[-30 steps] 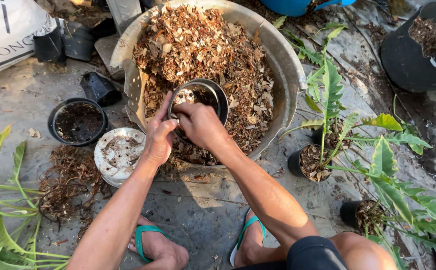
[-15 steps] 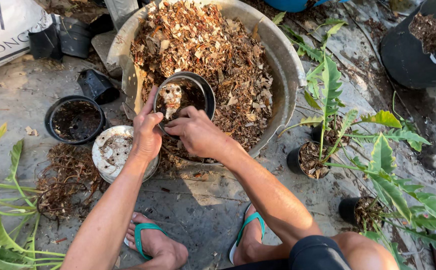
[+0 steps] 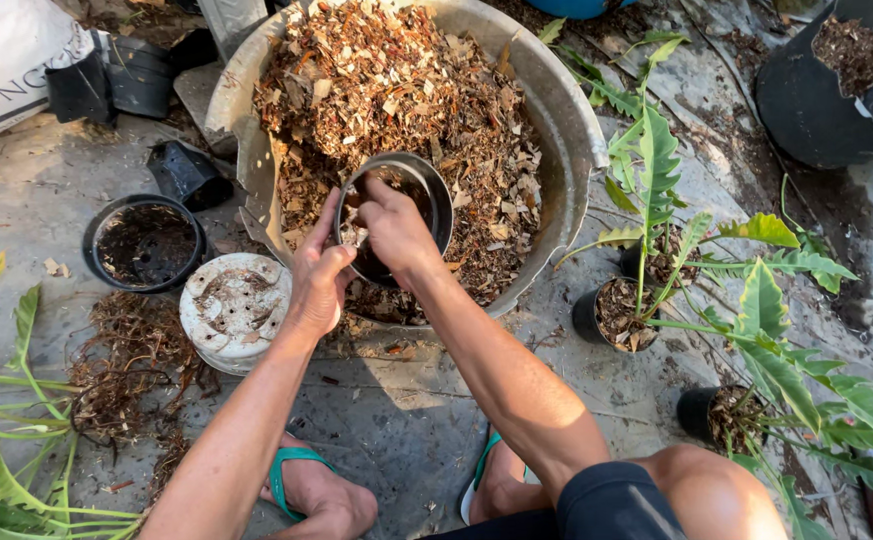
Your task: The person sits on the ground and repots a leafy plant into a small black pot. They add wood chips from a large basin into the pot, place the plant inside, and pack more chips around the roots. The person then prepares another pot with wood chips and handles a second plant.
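A small black plastic pot (image 3: 426, 190) is held inside a large metal basin (image 3: 576, 130) filled with brown wood chips and bark. My left hand (image 3: 318, 275) grips the pot's near left rim and side. My right hand (image 3: 391, 225) reaches into the pot's mouth, fingers pressing inside it, so most of the contents are hidden. I squat at the basin's near edge, with my feet in teal sandals (image 3: 291, 470) on the concrete.
An upturned white pot (image 3: 234, 305) and an empty black pot (image 3: 144, 240) sit left of the basin, beside a heap of loose roots (image 3: 121, 365). Potted green plants (image 3: 646, 250) stand on the right. Black nursery bags and a white sack lie at the far left.
The black pot has tilted toward me and shifted slightly left in the basin. My right hand moved from the pot's rim into its mouth, while my left hand stays on its side.
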